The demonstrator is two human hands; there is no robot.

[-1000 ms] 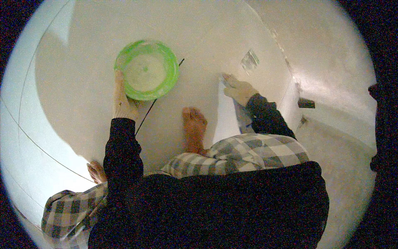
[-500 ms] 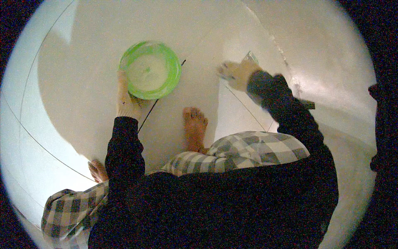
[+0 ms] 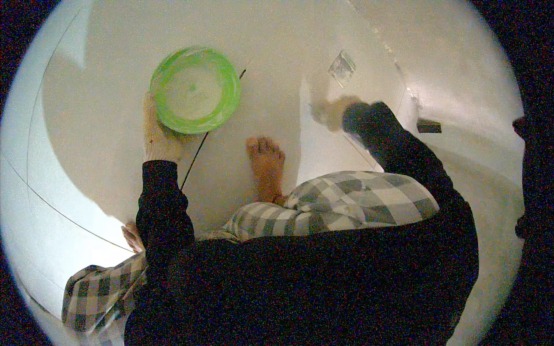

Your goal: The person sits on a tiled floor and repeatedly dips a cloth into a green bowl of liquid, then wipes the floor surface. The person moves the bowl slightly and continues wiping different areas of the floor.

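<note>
My left hand (image 3: 161,127) grips the left edge of a round green bowl (image 3: 225,109) and holds it over the floor, left of the middle. Its inside has a pale, whitish look, and I cannot make out whether that is liquid, residue or the bowl's own surface. Most of the fingers are hidden under the bowl. My right hand (image 3: 334,112) is well apart from it, low over the floor on the right. Motion smears its fingers, so whether they hold anything is unclear. Just beyond this hand lies a square metal drain cover (image 3: 342,69).
Pale floor tiles (image 3: 277,34) with dark joint lines spread around me. At the right, the floor meets a light wall (image 3: 461,75), where a small dark block (image 3: 429,126) sits. My bare foot (image 3: 266,158) stands between my hands; another (image 3: 132,237) is at the left.
The bowl and my left hand have shifted slightly left and up in view. My right hand has come nearer to me, uncovering the drain cover.
</note>
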